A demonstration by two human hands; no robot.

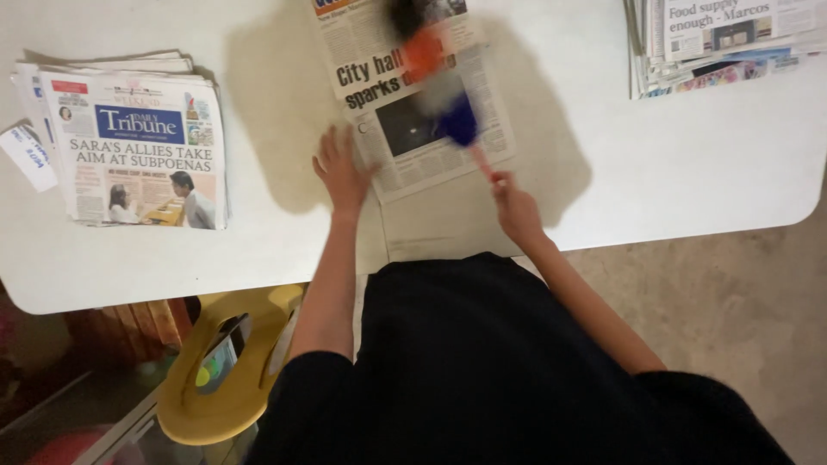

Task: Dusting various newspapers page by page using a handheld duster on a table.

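Nearest the camera, both bare forearms reach forward from black sleeves over the near edge of the white tabletop (672,172). The left hand (340,172) lies palm down with fingers spread, pressing the left edge of the folded newspaper (413,112) spread in the middle. The right hand (515,207), just off the newspaper's near right corner, is closed around the thin red handle of a blurred duster with blue, white and orange tufts (444,82), which slants up and away over the newspaper's page. Left of that newspaper, well apart, sits a squared stack of newspapers (138,146); far to its right, another stack (724,43) lies at the tabletop's far corner.
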